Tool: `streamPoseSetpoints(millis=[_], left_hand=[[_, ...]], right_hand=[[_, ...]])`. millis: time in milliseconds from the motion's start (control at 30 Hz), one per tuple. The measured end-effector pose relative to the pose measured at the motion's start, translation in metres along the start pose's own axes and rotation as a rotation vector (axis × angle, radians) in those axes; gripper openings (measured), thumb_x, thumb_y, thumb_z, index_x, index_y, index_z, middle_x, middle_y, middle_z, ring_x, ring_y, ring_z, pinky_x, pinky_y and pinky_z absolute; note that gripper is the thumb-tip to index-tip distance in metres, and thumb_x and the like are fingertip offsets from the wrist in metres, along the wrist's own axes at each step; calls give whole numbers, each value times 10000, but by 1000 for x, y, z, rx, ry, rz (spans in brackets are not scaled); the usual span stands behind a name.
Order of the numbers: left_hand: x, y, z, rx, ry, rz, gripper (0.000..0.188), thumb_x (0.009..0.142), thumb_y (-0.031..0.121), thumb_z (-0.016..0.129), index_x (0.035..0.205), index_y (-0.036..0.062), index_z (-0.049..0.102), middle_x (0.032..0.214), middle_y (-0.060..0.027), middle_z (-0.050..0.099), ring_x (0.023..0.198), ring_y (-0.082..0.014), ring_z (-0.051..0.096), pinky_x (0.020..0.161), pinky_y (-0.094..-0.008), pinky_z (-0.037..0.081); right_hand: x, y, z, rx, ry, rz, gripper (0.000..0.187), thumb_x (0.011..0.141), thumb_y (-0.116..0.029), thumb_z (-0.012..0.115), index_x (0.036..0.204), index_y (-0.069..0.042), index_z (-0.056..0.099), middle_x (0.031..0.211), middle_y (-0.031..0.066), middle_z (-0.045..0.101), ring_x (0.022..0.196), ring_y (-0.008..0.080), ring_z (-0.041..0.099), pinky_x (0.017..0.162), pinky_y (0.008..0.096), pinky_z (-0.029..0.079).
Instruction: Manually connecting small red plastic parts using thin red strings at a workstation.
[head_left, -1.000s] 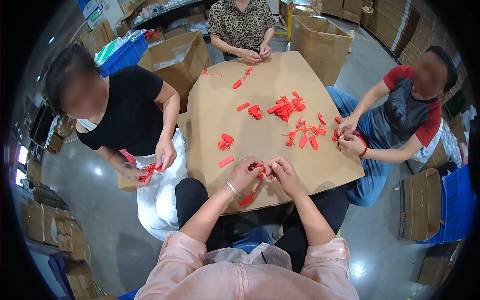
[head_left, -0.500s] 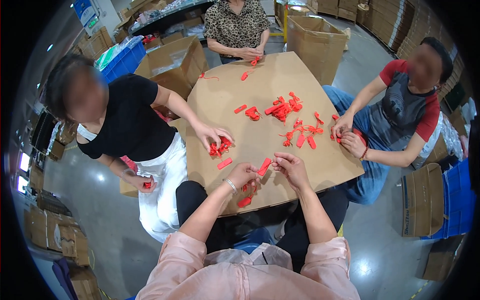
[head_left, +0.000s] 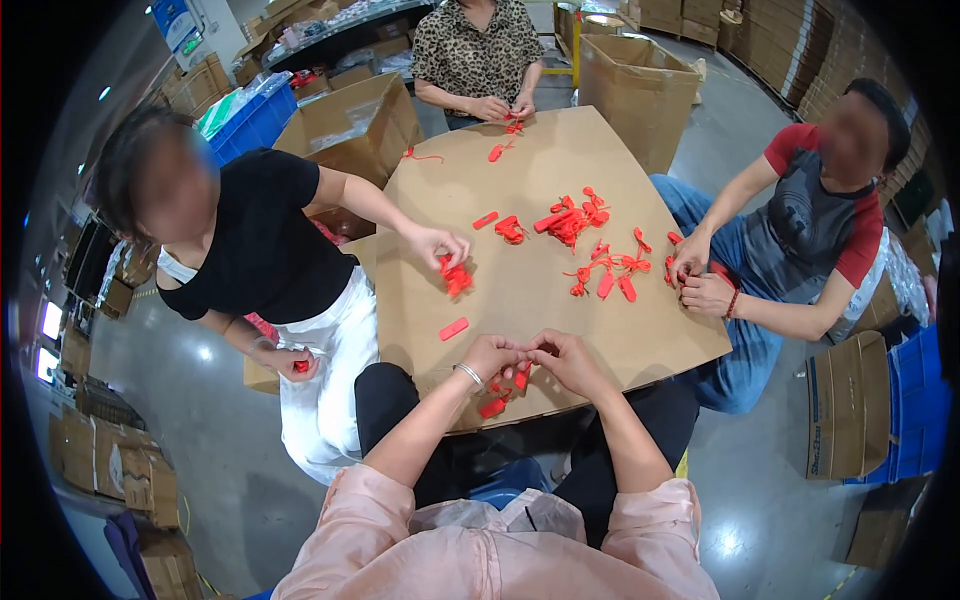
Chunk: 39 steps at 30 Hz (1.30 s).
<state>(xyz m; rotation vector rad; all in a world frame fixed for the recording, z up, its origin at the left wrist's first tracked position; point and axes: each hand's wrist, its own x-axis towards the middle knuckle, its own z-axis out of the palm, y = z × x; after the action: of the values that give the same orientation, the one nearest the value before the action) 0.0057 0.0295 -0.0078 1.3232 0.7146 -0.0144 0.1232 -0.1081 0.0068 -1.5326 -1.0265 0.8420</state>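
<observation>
My left hand (head_left: 493, 358) and my right hand (head_left: 562, 360) meet at the near edge of the cardboard-covered table, fingertips pinched together. A small red oblong piece (head_left: 522, 377) hangs just beneath the fingers; its thin red cord appears pinched between both hands, though the fingers mostly hide it. Another red oblong piece (head_left: 492, 408) with cord lies on the table below my left wrist. A loose red piece (head_left: 453, 329) rests beyond my left hand.
Red corded pieces lie in a pile (head_left: 570, 220) mid-table, with a looser cluster (head_left: 612, 272) nearer. At left, a co-worker's hand (head_left: 440, 246) lifts a red bunch (head_left: 455, 278). Co-workers at the right and far side handle red pieces. A large carton (head_left: 637, 100) stands behind the table.
My hands have come together; the red piece, earlier held up in my left fingers, now hangs below them. The left co-worker's hand has raised the red bunch slightly.
</observation>
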Motion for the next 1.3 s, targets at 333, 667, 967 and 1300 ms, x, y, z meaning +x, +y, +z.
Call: streamPoseSetpoints(millis=[333, 667, 967, 1300], left_hand=[[-8, 24, -9, 938, 15, -99, 237, 762, 226, 604, 726, -7, 618, 595, -81, 589, 505, -115, 559, 426, -253, 438], [-9, -15, 2, -331, -176, -133, 156, 844, 124, 525, 882, -14, 586, 730, -67, 598, 527, -96, 513, 434, -204, 415], [-26, 0, 7, -241, -303, -41, 152, 826, 110, 561, 931, 3, 582, 769, -41, 570, 601, -95, 522, 507, -209, 440], [-10, -1, 3, -919, -261, 1, 150, 829, 125, 556, 948, 34, 561, 800, -50, 602, 669, -98, 567, 534, -202, 469]], right_hand=[[-3, -10, -16, -115, 98, -26, 101, 773, -56, 560, 841, 14, 585, 654, 69, 588, 593, 108, 541, 561, 246, 440], [-3, -5, 0, 322, -197, 21, 93, 826, -49, 540, 879, 26, 555, 766, 70, 612, 683, 106, 579, 606, 231, 477], [5, -8, -17, 637, -34, 182, 108, 844, -55, 527, 898, 35, 548, 826, 109, 614, 735, 134, 605, 657, 242, 506], [9, 26, 21, 940, -55, 292, 149, 868, -125, 509, 924, -12, 588, 816, 57, 620, 723, 114, 595, 614, 211, 471]])
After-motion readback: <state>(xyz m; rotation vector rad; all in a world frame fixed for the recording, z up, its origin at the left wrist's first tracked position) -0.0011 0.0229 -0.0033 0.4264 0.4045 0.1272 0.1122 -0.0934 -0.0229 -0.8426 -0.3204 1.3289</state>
